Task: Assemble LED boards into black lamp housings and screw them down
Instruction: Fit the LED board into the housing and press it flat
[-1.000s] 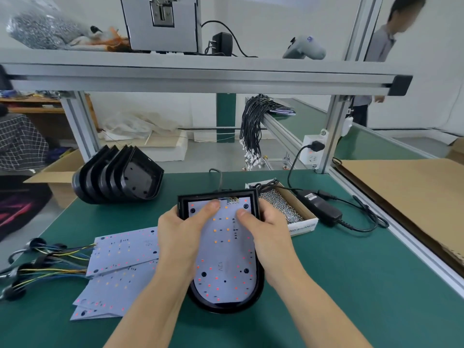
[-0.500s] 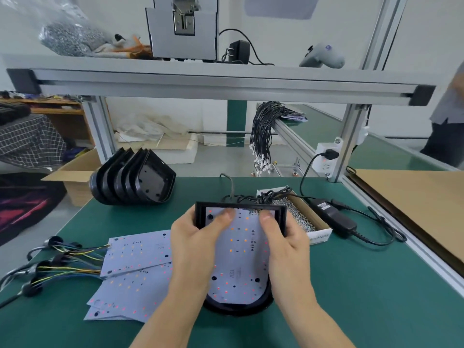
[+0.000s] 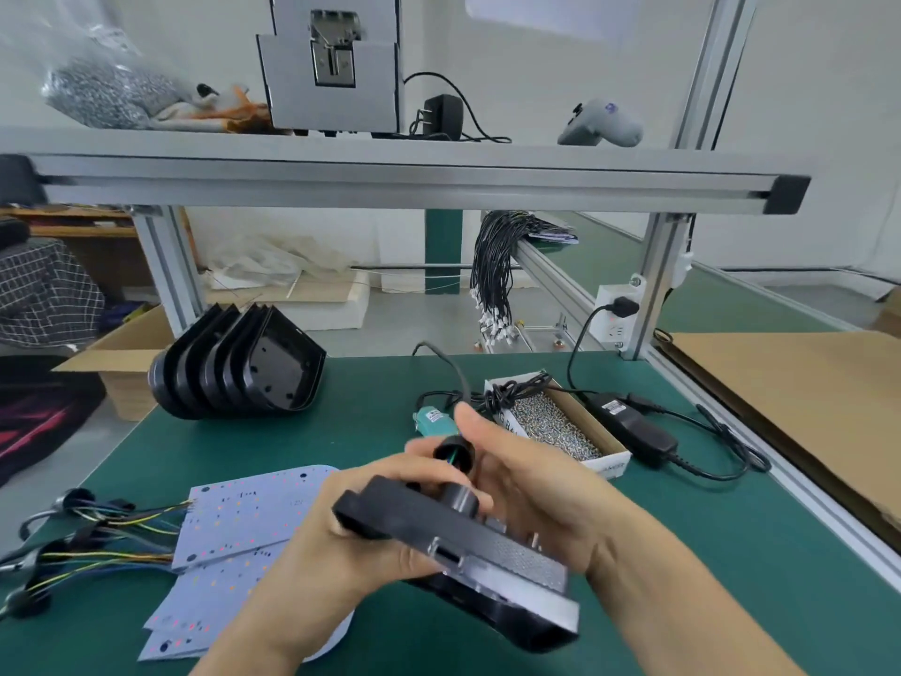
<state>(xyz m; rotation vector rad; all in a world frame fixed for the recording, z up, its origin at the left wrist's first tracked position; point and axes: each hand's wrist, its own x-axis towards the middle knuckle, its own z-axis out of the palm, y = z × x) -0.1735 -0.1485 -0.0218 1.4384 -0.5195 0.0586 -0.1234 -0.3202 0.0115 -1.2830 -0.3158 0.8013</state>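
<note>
Lower centre of frame, off the green mat (image 3: 731, 553) | black plastic lamp housing (image 3: 487, 558) tilted back-side up, likely to reach the cable gland | left hand (image 3: 341, 539) grips its near-left edge | right hand (image 3: 531, 485) curls behind it, fingers (image 3: 465, 422) near black round gland (image 3: 453, 451), pinch unclear | spare white LED boards (image 3: 244, 529) flat at lower left, screws in the cardboard box (image 3: 556, 422) right of centre

Black power adapter (image 3: 634, 426) lies beside cardboard sheet (image 3: 799, 397).

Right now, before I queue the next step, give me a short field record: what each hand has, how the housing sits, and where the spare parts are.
left hand: grips the lamp housing at its near-left end
right hand: holds the housing's far side
housing: lifted off the green table, tilted, back side up
spare LED boards: flat on table, left
stacked housings: far left
screw box: right of hands
</note>
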